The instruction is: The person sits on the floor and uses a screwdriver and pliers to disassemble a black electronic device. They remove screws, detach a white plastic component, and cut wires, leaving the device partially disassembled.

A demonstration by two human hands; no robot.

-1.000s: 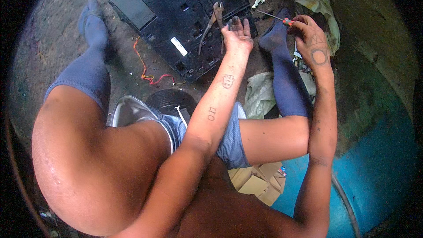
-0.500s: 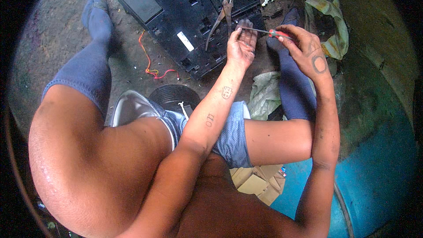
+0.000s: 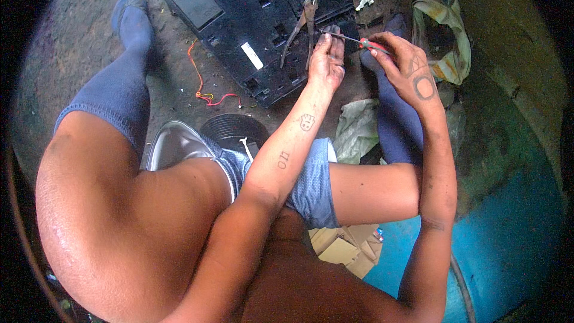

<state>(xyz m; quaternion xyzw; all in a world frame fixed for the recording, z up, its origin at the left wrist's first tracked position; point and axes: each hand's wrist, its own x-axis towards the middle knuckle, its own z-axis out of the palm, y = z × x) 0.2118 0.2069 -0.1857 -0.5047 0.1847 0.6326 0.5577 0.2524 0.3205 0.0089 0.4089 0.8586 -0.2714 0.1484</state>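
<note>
My right hand (image 3: pixel 409 66) grips a screwdriver (image 3: pixel 372 45) by its red and dark handle, its thin shaft pointing left. The far end of the shaft crosses the fingers of my left hand (image 3: pixel 327 60), which is palm up with the thumb drawn in against it. Anything small at the tip is too fine to make out. Just left of that hand, worn pliers (image 3: pixel 307 15) with spread handles lie on a large black plastic panel (image 3: pixel 239 30) full of slots and cutouts. The panel rests on the ground beyond my hands.
An orange and red wire (image 3: pixel 197 81) trails on the dirt floor by the panel's near edge. A small white piece (image 3: pixel 364 1) lies past its right side. A crumpled pale sack (image 3: pixel 445 42) sits at right, and cardboard (image 3: pixel 341 251) lies below beside a blue surface (image 3: pixel 394 263).
My left hand's fingers and thumb have drawn closer together around the shaft's end. The screwdriver and my right hand have shifted slightly left. Pliers and panel stay in place.
</note>
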